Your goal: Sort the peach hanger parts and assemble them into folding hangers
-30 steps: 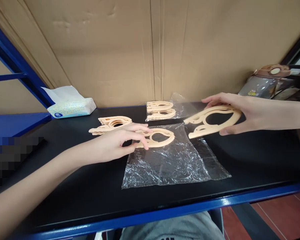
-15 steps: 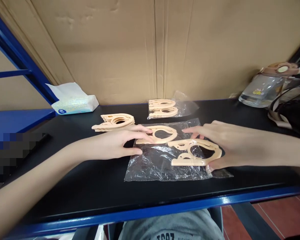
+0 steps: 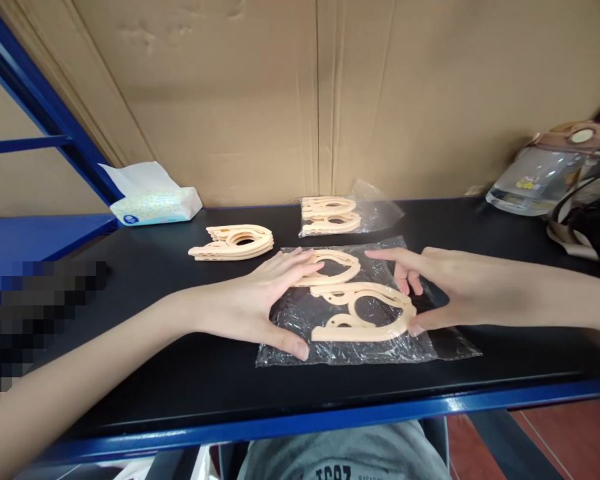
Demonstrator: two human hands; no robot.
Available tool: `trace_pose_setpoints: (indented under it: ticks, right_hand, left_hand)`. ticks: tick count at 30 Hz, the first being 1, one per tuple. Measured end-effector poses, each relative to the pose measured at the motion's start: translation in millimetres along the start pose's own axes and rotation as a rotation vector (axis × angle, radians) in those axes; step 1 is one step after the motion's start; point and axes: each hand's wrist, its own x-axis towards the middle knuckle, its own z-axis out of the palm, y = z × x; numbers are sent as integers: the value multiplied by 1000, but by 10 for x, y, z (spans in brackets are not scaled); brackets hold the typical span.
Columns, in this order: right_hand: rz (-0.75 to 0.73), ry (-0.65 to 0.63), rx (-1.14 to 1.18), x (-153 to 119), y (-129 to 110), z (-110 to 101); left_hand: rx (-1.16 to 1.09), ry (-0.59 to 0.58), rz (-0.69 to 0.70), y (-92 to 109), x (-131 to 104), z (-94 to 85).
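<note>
At the centre of the frame, a pale-beige openwork plastic folding hanger lies flat on a crinkled clear plastic bag, just below a second pale-beige hanger. The left hand has its grip spread wide, clasping nothing; its fingers rest over the second hanger, presumably steadying it. The right hand has a loose, part-open grip: thumb at the lower hanger's rounded end, index finger extended beyond it, perhaps guiding more than clasping. Left of centre, matching beige hangers form a stack on the black tabletop, their like shapes probably making it stable.
</note>
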Motion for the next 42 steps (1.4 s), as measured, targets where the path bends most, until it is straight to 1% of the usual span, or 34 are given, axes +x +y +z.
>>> trace_pose_setpoints:
  ticks: [2, 4, 9, 14, 23, 26, 31, 33, 35, 37, 39, 40, 41, 42]
  right_hand:
    - [-17, -71, 63, 51, -73, 73]
    - [-20, -110, 135, 85, -116, 119]
    - [-62, -159, 268, 122, -72, 120]
    - [-65, -128, 271, 167, -70, 140]
    - [-58, -70, 132, 191, -112, 159]
    - [-44, -56, 109, 198, -108, 163]
    - [-40, -48, 104, 212, -70, 189]
    - [-60, -46, 93, 207, -46, 184]
    - [-74, -30, 81, 195, -26, 157]
    - [-61, 10, 67, 181, -16, 112]
    - [-30, 55, 31, 173, -7, 62]
    - [-18, 72, 10, 174, 1, 40]
    - [-10, 84, -11, 177, 14, 23]
    - [-3, 92, -30, 183, 32, 12]
  left_hand:
    - [2, 4, 2, 25, 6, 18]
    - [-3, -2, -10, 42, 9, 28]
    - [-19, -10, -24, 42, 9, 33]
    - [-50, -4, -36, 19, 7, 48]
    - [-50, 6, 11, -15, -3, 45]
    - [-46, -3, 6, -23, -3, 38]
    - [-35, 21, 13, 12, -4, 40]
    - [-21, 28, 3, 35, -14, 10]
    - [-8, 86, -15, 34, -38, -62]
    - [11, 225, -44, -22, -77, -170]
    - [51, 381, -81, -153, -132, -292]
    - [80, 414, -112, -244, -165, -350]
    - [106, 404, -157, -348, -199, -402]
    - [126, 365, -230, -458, -233, -447]
